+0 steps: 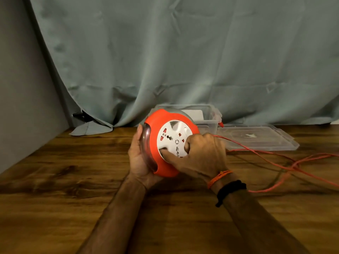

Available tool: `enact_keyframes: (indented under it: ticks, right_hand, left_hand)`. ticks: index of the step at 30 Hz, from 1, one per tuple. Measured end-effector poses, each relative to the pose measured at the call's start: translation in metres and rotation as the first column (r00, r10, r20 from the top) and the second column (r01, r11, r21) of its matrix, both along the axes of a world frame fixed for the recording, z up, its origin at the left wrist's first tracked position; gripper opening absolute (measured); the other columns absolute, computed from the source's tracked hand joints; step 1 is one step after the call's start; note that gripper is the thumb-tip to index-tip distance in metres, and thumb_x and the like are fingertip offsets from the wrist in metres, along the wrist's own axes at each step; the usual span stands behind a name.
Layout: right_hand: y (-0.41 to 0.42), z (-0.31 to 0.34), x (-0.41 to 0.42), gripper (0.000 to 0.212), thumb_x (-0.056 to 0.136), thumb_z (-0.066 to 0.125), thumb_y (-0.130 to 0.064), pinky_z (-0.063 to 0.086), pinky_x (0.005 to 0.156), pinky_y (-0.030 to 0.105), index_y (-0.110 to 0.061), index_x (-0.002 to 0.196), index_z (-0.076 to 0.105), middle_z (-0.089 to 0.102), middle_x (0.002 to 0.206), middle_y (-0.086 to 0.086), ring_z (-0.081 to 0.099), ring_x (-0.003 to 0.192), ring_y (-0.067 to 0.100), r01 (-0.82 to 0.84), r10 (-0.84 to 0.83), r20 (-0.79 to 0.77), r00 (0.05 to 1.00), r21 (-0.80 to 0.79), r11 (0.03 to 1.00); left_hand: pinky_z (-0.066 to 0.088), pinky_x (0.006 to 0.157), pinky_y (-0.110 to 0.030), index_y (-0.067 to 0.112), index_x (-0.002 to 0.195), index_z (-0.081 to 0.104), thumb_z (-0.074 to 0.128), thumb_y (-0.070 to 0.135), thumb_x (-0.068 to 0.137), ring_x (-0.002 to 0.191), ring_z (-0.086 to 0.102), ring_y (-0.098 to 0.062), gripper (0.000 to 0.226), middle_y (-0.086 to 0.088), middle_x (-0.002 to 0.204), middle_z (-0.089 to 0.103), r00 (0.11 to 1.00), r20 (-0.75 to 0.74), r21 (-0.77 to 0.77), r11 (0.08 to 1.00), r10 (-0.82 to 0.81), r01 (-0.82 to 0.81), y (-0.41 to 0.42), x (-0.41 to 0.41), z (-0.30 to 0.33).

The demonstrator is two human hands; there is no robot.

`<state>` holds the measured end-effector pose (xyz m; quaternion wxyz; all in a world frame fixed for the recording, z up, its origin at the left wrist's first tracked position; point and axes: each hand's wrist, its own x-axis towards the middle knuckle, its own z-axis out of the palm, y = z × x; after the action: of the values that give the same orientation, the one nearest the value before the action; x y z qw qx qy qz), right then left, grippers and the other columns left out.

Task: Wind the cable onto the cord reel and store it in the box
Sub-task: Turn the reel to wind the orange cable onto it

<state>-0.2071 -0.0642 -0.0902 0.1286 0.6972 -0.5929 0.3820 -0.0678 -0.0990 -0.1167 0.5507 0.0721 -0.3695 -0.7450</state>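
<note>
The round orange cord reel (158, 162) with a white socket face (172, 138) is held tilted just above the wooden table. My left hand (139, 158) grips its clear left rim from below. On the white face rests my right hand (201, 158), its fingers pressed into a recess of the disc. The orange cable (275, 158) leaves the reel's right side and lies in loose loops across the table to the right. Behind the reel stands the clear plastic box (209, 116), open, partly hidden by the reel.
The box's clear lid (256, 138) lies flat on the table (73, 180) to the right of the box. A grey-green curtain (165, 61) hangs behind, its hem resting on the table at the back left. A grey wall borders the left.
</note>
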Motion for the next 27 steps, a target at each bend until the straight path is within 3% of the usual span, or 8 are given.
enact_keyframes:
  ticks: [5,7,9,12,15,20,23,27]
  right_hand:
    - [-0.001,0.014,-0.013,0.071,0.059,0.045,-0.09,0.048,0.057,0.03,-0.02,0.055,0.057,0.054,0.048,-0.01,0.058,0.055,0.013,-0.076,0.075,-0.021,0.997,-0.047,0.996]
    - [-0.002,0.022,-0.023,0.05,0.064,0.062,-0.074,0.05,0.056,0.03,-0.024,0.064,0.061,0.042,0.042,-0.017,0.053,0.05,0.008,-0.212,0.212,-0.009,0.977,-0.071,0.975]
    - [-0.001,0.026,-0.03,0.026,0.068,0.07,-0.045,0.051,0.057,0.032,-0.028,0.087,0.064,0.033,0.042,-0.017,0.045,0.048,0.009,-0.298,0.29,-0.085,0.953,-0.101,0.949]
    - [0.001,0.028,-0.031,0.056,0.066,0.066,-0.024,0.054,0.06,0.033,-0.029,0.121,0.059,0.041,0.052,-0.014,0.05,0.052,0.019,-0.292,0.273,-0.224,0.936,-0.056,0.955]
    - [0.001,0.023,-0.029,0.063,0.061,0.075,-0.018,0.053,0.057,0.033,-0.019,0.122,0.063,0.066,0.062,0.005,0.06,0.053,0.026,-0.246,0.198,-0.304,0.932,-0.129,0.961]
    - [-0.003,0.018,-0.029,0.061,0.055,0.076,-0.035,0.047,0.057,0.031,-0.027,0.115,0.066,0.068,0.061,0.003,0.063,0.055,0.028,-0.133,0.083,-0.278,0.957,-0.166,0.977]
    - [-0.002,0.012,-0.028,0.066,0.045,0.079,-0.053,0.036,0.061,0.029,-0.024,0.103,0.069,0.065,0.059,0.003,0.064,0.058,0.027,-0.02,-0.027,-0.245,0.969,-0.188,0.982]
    - [-0.001,0.004,-0.017,0.064,0.049,0.071,-0.072,0.042,0.069,0.034,-0.019,0.086,0.067,0.067,0.07,0.006,0.063,0.07,0.03,0.025,-0.043,-0.129,0.991,-0.134,0.991]
  left_hand:
    - [0.045,0.098,-0.062,0.013,0.13,0.061,0.05,0.07,0.08,0.122,0.056,-0.041,0.077,-0.022,0.132,0.06,0.991,0.01,-0.007,0.991,-0.13,0.131,-0.003,0.003,-0.002]
    - [0.032,0.101,-0.073,0.017,0.135,0.057,0.048,0.074,0.079,0.125,0.052,-0.043,0.08,-0.02,0.137,0.057,0.972,0.041,0.002,0.973,-0.23,0.23,-0.002,0.004,-0.004]
    - [0.028,0.103,-0.074,0.019,0.134,0.057,0.046,0.075,0.08,0.124,0.053,-0.042,0.079,-0.018,0.137,0.057,0.961,0.038,-0.006,0.962,-0.274,0.274,-0.001,0.004,-0.004]
    - [0.032,0.105,-0.069,0.016,0.134,0.058,0.05,0.071,0.08,0.127,0.05,-0.042,0.077,-0.018,0.137,0.057,0.973,0.009,-0.015,0.973,-0.23,0.23,-0.001,0.002,-0.004]
    - [0.036,0.104,-0.066,0.017,0.131,0.061,0.053,0.07,0.078,0.124,0.053,-0.04,0.076,-0.017,0.135,0.059,0.978,0.027,-0.029,0.978,-0.205,0.206,-0.001,0.002,-0.002]
    - [0.046,0.092,-0.066,0.018,0.13,0.062,0.05,0.071,0.078,0.118,0.058,-0.042,0.075,-0.018,0.132,0.061,0.98,0.042,-0.023,0.981,-0.194,0.195,0.002,0.004,-0.001]
    - [0.055,0.086,-0.055,0.015,0.127,0.065,0.049,0.067,0.08,0.114,0.062,-0.039,0.072,-0.02,0.127,0.065,0.997,0.028,-0.003,0.997,-0.072,0.072,0.002,0.002,0.0]
    - [0.058,0.082,-0.051,0.013,0.124,0.066,0.048,0.063,0.082,0.11,0.065,-0.037,0.068,-0.019,0.121,0.068,0.999,0.029,0.027,0.999,0.043,-0.044,0.003,-0.001,0.001]
